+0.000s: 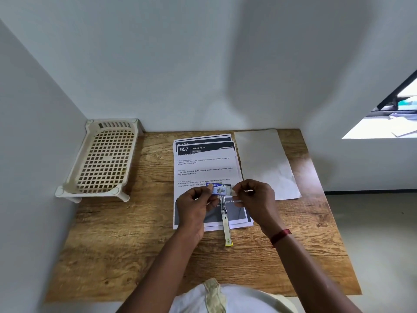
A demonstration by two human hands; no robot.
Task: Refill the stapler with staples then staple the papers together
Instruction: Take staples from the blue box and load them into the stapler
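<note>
Pinching the staple box (219, 189) from both ends, the left hand (195, 205) grips its blue left end and the right hand (256, 197) nips the white part at its right end, just above the papers (203, 164); the box's long axis runs left to right, crosswise to the stapler (225, 220) below it. A sharp tug could likely jerk the box open and scatter or snap the staple strip over the sheets; short broken pieces would probably load badly. The stapler lies flat with its long axis running toward the person; its yellow end points at the person and rests on the table (135, 256) past the papers' near edge; its far end is hidden under the hands.
</note>
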